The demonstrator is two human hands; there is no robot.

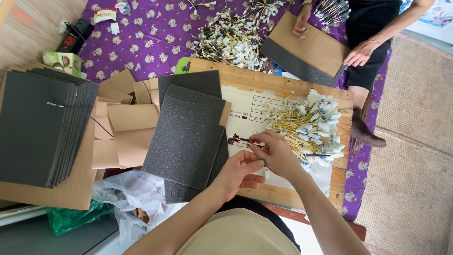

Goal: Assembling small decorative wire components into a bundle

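left hand (pixel 238 171) pinched small piece | right hand (pixel 276 152) pinched same piece at fingertips | yellow wire bundle (pixel 306 126) just beside

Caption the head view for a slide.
Both hands, left and right, pinch a small piece beside a pile of yellow-wired connectors on a wooden board.

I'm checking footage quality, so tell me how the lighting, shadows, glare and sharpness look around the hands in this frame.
Head view: soft, even daylight, no harsh glare; the left hand and right hand cast only faint shadows on the wooden board. The grey foam sheet and the pile of yellow wires look sharp; what the fingers pinch is too small to resolve. Edges bend slightly from the wide lens.
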